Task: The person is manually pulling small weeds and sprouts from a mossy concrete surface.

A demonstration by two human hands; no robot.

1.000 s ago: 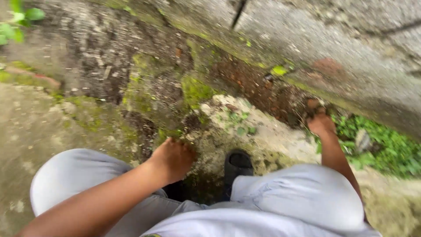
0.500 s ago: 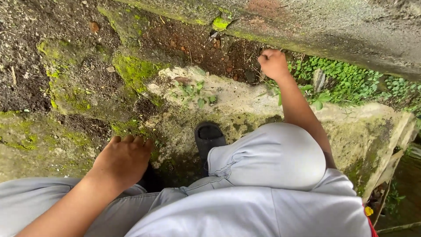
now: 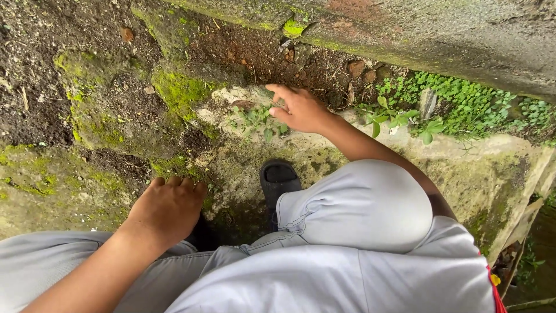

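Weed sprigs (image 3: 258, 120), one small cluster of pale green leaves rooted in the cracked concrete slab (image 3: 324, 145), lie directly under the right hand (image 3: 298, 108). Half a second ago that hand was a closed fist farther right, against the bare soil at the foot of the wall; it now sits to the left over the cluster, fingers (image 3: 279, 90) spread and curved, tips among the leaves but not yet closed on a stem. Judged from this, the work has passed from the soil strip to the next growth on the slab.

Counted, largest to smallest:
- one mossy wall (image 3: 440, 35) along the top of the view;
- one concrete slab, edge dropping away at right;
- one strip of dark soil (image 3: 272, 58) between wall and slab;
- one larger patch of creeping weeds (image 3: 463, 104) to the right, untouched;
- two knees in light grey trousers (image 3: 359, 203);
- two hands: the left hand (image 3: 165, 208) rests low beside the left knee, fingers loosely curled, holding nothing, as before;
- one black sandal (image 3: 278, 179) between the knees.
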